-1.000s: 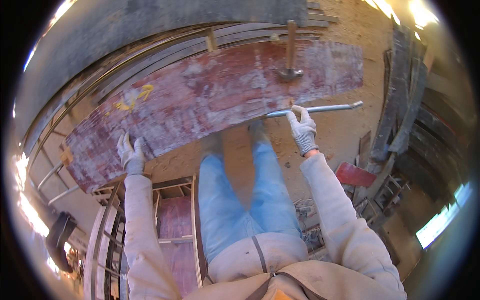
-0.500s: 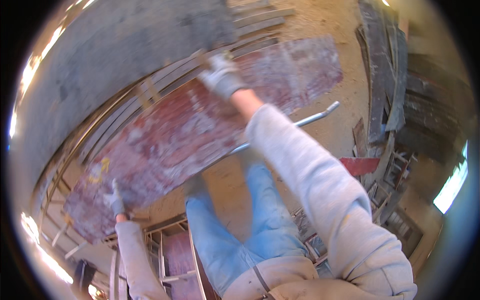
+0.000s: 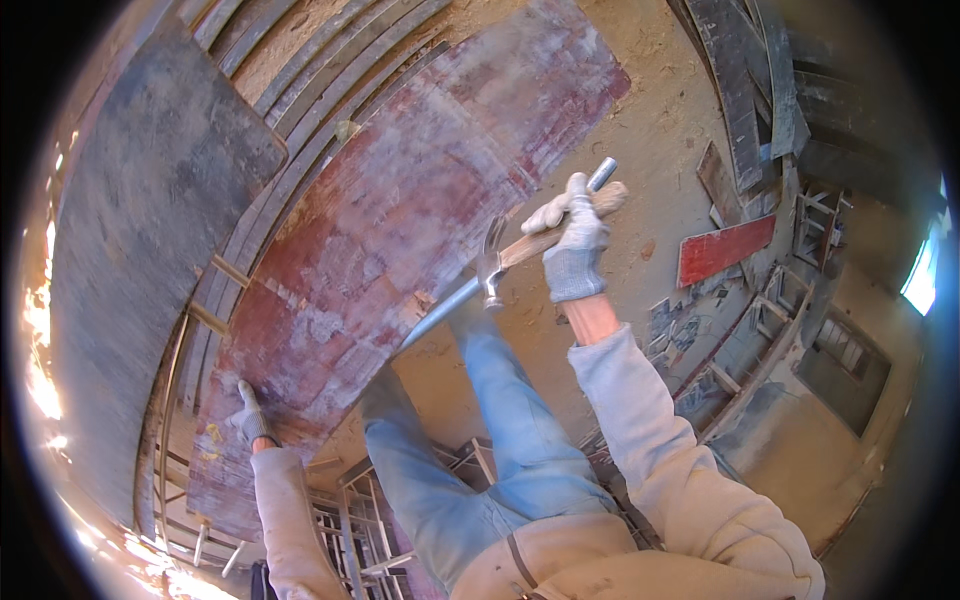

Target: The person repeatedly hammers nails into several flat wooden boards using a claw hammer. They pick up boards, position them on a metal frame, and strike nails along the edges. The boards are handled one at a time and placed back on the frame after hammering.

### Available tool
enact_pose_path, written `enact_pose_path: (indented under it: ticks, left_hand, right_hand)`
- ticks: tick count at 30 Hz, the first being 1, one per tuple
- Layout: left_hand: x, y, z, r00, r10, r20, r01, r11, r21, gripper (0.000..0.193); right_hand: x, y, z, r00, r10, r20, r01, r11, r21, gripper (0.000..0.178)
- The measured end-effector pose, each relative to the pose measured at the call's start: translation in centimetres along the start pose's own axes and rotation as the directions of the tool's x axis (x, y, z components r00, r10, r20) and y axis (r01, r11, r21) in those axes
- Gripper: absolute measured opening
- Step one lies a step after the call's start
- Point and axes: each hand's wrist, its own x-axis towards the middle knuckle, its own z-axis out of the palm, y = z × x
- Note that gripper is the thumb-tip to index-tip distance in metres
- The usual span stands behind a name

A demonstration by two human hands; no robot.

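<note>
My right hand point(image 3: 577, 245), in a white-and-grey work glove, is closed around the wooden handle of a claw hammer point(image 3: 525, 243). The hammer's metal head points left, above the near edge of a long, worn reddish panel point(image 3: 400, 200). A metal pipe point(image 3: 440, 313) runs slantwise past the hammer head and behind my right hand; whether the hand touches it I cannot tell. On the left end of the panel lies my gloved left hand point(image 3: 250, 415), fingers stretched out over its surface.
A big dark grey board point(image 3: 150, 190) stands left of the panel. Long planks point(image 3: 345, 75) lie beyond it on the sandy floor. To the right are a red board point(image 3: 725, 250), leaning dark boards point(image 3: 725, 90) and a wooden frame point(image 3: 735, 375). My legs stand close to the panel's near edge.
My right hand has come back from the panel's far edge toward me and right, with the hammer now plainly visible. The view has turned; my left hand stays on the panel.
</note>
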Motion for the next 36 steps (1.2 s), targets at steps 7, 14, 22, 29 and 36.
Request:
enact_pose_path:
  ticks: [7, 14, 22, 29, 36]
  left_hand:
    - [0.6, 0.0, 0.2, 0.996, -0.034, 0.078, 0.041, 0.995, -0.091, 0.144]
    - [2.0, 0.3, 0.5, 0.987, -0.016, 0.16, 0.043, 0.985, -0.168, 0.139]
    - [-0.1, 1.6, -2.3, 0.974, 0.034, 0.222, 0.022, 0.97, -0.244, 0.131]
    - [-1.1, 1.4, -2.6, 0.985, 0.016, 0.172, 0.002, 0.995, -0.102, 0.134]
    - [1.6, 0.2, 0.6, 0.997, -0.019, 0.071, 0.035, 0.973, -0.226, 0.139]
  right_hand:
    - [2.2, 6.4, 3.2, 0.952, 0.255, -0.17, -0.261, 0.965, -0.014, 0.057]
    - [2.6, 5.3, 1.9, 0.977, -0.008, -0.214, 0.055, 0.975, 0.216, 0.065]
    - [-21.3, 13.3, 4.5, 0.64, -0.543, 0.543, 0.729, 0.653, -0.206, 0.03]
    - [-6.6, 5.4, -2.1, 0.972, -0.054, 0.229, -0.011, 0.962, 0.273, 0.05]
    - [24.3, -16.1, 2.2, 0.994, -0.101, 0.03, 0.1, 0.994, 0.038, 0.062]
